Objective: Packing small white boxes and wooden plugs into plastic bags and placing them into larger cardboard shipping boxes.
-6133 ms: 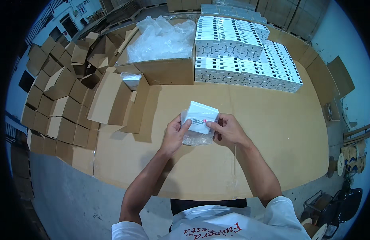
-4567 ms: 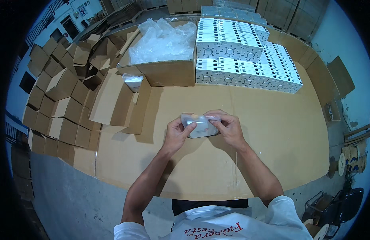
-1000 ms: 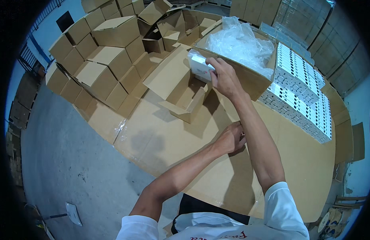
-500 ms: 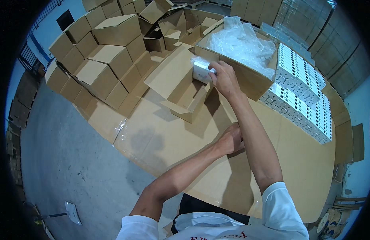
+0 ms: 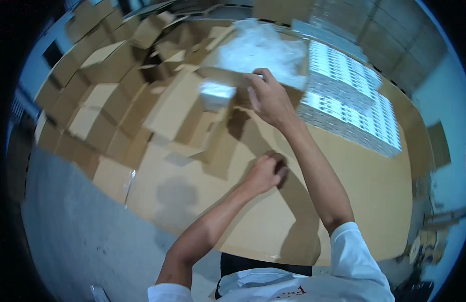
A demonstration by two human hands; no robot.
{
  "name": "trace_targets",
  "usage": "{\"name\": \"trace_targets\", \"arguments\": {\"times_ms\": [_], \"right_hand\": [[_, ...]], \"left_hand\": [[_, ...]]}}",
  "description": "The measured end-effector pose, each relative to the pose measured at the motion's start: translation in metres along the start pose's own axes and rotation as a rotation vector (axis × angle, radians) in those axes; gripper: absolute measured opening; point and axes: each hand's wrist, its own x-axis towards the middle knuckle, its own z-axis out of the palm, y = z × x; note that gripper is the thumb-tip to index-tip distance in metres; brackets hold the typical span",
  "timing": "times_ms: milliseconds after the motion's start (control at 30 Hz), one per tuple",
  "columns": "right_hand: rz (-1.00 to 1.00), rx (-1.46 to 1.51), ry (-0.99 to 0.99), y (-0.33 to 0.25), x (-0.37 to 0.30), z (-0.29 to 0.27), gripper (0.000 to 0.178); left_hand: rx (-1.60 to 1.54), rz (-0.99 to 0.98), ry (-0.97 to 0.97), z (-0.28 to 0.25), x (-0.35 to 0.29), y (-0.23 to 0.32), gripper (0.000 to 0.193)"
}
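A white packet [image 5: 216,95] in shiny clear wrap sits at the far end of a small open carton [image 5: 205,133]. To the right of that carton, my right hand [image 5: 268,100] is raised near the front wall of a large box [image 5: 293,94]. Its fingers are bent and stand apart from the thumb, free of the packet. Below it, my left hand [image 5: 265,173] hovers over the cardboard tabletop [image 5: 353,191] with loosely curled, blurred fingers. Whether anything is in the left hand cannot be made out. Crumpled clear plastic [image 5: 263,50] fills the large box.
Stacks of white, dark-dotted pieces [image 5: 348,121] stand right of the large box. Brown cartons [image 5: 99,100] are piled at the left, and opened cartons [image 5: 175,45] lie at the back. Wrapped pallets [image 5: 394,45] rise behind; grey floor [image 5: 87,216] lies left.
My right hand has let go of the white packet, which stays in the small carton, and has moved off to its right. My left hand has come out from beneath the right forearm. The view has shifted.
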Motion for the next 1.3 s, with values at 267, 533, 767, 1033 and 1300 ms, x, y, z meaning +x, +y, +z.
{"name": "trace_targets", "arguments": {"times_ms": [267,533,767,1033,1300], "right_hand": [[0.087,-0.371,0.230,0.170,-0.018,-0.207,0.028],[0.428,-0.621,0.291,0.413,-0.043,-0.398,0.042],[0.663,-0.588,0.033,0.483,-0.039,-0.398,0.062],[0.522,-0.797,0.017,0.489,-0.051,-0.393,0.051],[0.386,-0.921,-0.007,0.444,-0.082,-0.386,0.033]], "left_hand": [[-0.026,0.039,-0.008,0.052,0.062,0.041,0.017],[0.037,0.016,-0.022,0.105,0.125,0.080,0.015],[0.115,-0.009,-0.005,0.121,0.147,0.086,0.014],[0.097,-0.056,-0.037,0.121,0.148,0.077,0.017],[0.061,-0.042,-0.022,0.103,0.117,0.074,0.015]]}}
